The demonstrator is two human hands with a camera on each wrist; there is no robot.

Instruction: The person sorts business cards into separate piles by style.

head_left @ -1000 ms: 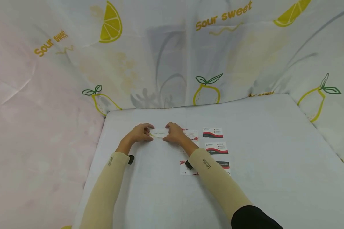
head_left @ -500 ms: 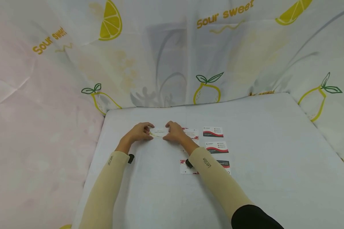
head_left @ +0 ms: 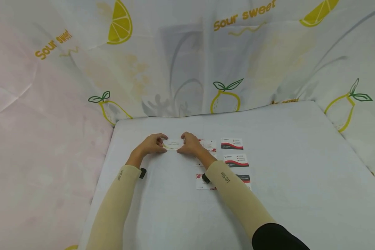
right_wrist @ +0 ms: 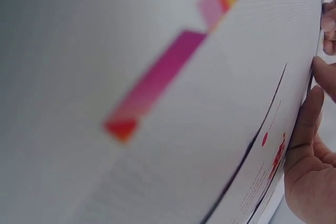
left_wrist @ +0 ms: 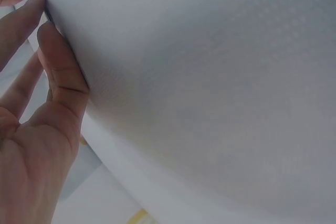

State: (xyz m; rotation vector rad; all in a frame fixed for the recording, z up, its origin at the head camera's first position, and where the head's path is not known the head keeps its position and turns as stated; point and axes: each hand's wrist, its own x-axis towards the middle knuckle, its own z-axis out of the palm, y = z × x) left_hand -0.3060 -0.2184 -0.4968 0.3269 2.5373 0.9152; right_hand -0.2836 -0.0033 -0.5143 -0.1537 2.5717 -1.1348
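A white business card (head_left: pixel 173 144) with a thin yellow curve lies at the far left part of the white table, seen in the head view. My left hand (head_left: pixel 151 144) holds its left end, thumb at the near corner and fingers at the far one. At the right end my right hand (head_left: pixel 191 144) grips the card in the same way. The left wrist view shows the left thumb (left_wrist: pixel 62 72) low along the tabletop. In the right wrist view, the right thumb (right_wrist: pixel 305 124) is likewise down at table level, beyond printed cards.
Right of the hands, a column of white cards with red flowers (head_left: pixel 210 146) is partly hidden by my right hand and forearm. Farther right stands a column of red-and-black wave cards (head_left: pixel 232 144); its nearest card (head_left: pixel 244 178) is partly under my sleeve. A lemon-print curtain (head_left: pixel 187 69) hangs behind.
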